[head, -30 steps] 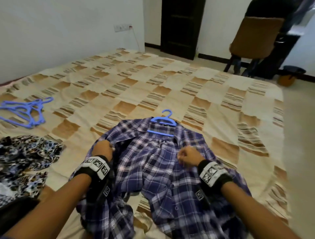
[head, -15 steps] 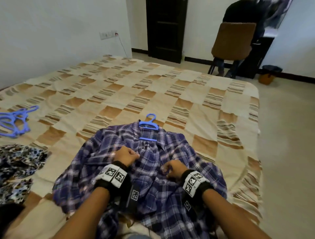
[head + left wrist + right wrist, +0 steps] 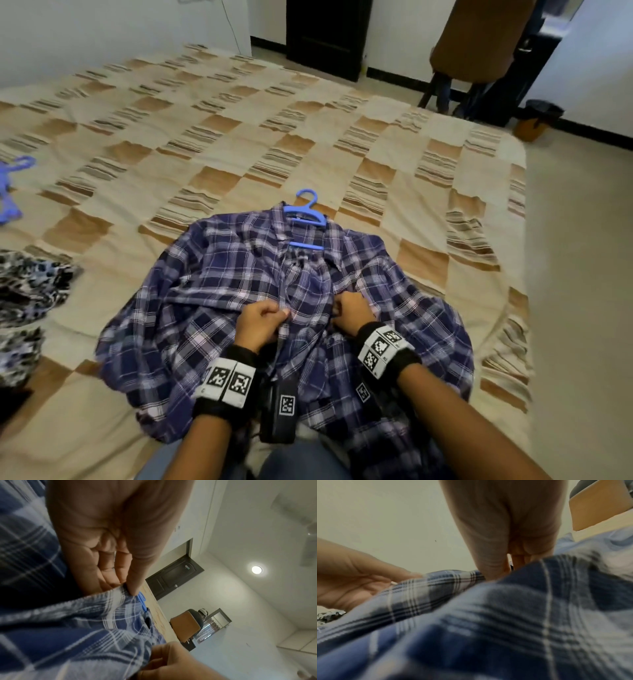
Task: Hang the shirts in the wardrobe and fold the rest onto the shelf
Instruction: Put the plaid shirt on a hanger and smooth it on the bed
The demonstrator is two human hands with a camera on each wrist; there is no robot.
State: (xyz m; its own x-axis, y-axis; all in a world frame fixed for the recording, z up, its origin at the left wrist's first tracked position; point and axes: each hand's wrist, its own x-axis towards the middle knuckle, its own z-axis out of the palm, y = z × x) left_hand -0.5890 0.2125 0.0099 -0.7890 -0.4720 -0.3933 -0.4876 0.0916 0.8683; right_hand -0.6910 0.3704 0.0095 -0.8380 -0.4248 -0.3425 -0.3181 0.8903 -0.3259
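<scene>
A blue plaid shirt [image 3: 219, 291] lies spread on the bed with a blue plastic hanger [image 3: 306, 219] inside its collar, the hook pointing away from me. My left hand [image 3: 263, 318] pinches the left front edge of the shirt [image 3: 109, 601] between thumb and fingers. My right hand [image 3: 347, 310] grips the right front edge [image 3: 453, 577] just beside it. The two hands are close together at the middle of the shirt's chest. The hanger [image 3: 141, 601] shows beyond my left thumb.
The bed has a beige and brown checked cover [image 3: 239, 137]. A leopard-print garment [image 3: 30, 291] lies at the left edge, spare blue hangers [image 3: 12, 192] behind it. A brown chair [image 3: 476, 44], a dark door [image 3: 329, 34] and a small bin [image 3: 537, 120] stand past the bed.
Both hands moved inward from the shirt's sides to its centre, drawing the two front edges together over the chest. My head came closer and lower over the shirt.
</scene>
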